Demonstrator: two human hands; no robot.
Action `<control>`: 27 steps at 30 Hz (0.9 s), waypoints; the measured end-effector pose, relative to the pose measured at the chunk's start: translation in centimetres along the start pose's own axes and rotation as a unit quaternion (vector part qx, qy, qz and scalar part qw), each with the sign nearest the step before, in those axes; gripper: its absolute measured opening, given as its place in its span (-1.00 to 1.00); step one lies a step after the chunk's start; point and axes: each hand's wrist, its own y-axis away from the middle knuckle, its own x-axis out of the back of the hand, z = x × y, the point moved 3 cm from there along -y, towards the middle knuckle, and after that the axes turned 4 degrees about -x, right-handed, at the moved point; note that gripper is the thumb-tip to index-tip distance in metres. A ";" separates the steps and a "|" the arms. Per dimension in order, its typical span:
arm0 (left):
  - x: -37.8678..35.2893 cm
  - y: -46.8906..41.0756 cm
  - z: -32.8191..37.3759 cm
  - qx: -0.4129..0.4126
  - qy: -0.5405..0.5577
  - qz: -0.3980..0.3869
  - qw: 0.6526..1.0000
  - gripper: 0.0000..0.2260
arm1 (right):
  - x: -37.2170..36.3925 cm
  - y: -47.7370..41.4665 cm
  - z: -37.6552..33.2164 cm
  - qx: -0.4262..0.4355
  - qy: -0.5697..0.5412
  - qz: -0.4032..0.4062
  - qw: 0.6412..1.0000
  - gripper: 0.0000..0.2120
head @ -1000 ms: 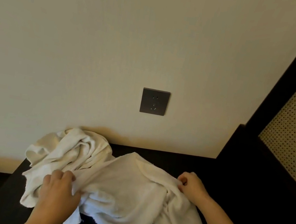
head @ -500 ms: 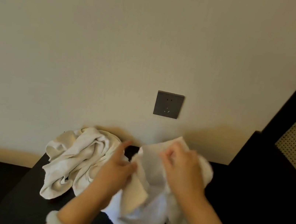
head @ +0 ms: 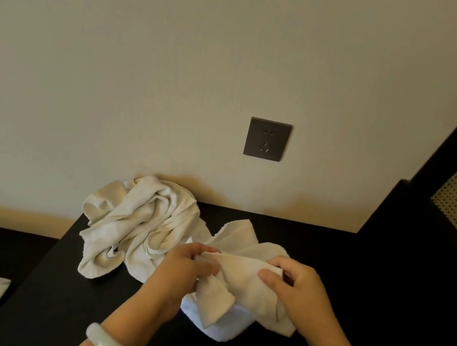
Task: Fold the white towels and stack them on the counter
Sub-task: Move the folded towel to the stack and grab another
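Left grip [head: 185, 270], right grip [head: 298, 291] pinch white towel [head: 242, 266] bunched between them over counter [head: 356, 267]; crumpled pile [head: 138, 224] left.

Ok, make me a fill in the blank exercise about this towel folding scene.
1. The left hand and right hand both grip the held towel, bunched and not yet ____.
2. The crumpled pile lies on the counter to the held towel's ____.
3. The bracelet circles the ____ wrist.
Missing words: folded; left; left.
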 end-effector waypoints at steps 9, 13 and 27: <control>-1.6 0.5 -0.1 0.078 0.247 -0.063 0.964 -0.57 | -2.7 2.1 -2.6 0.092 -0.056 0.067 0.992 -0.83; -1.6 0.4 -0.5 0.105 0.296 -0.078 0.946 -0.36 | -2.0 2.3 -2.3 0.056 -0.069 0.124 0.988 -0.69; -2.0 0.4 -0.8 0.084 0.171 -0.019 0.981 -0.63 | -0.4 4.4 -3.5 0.193 0.044 0.096 0.975 -0.74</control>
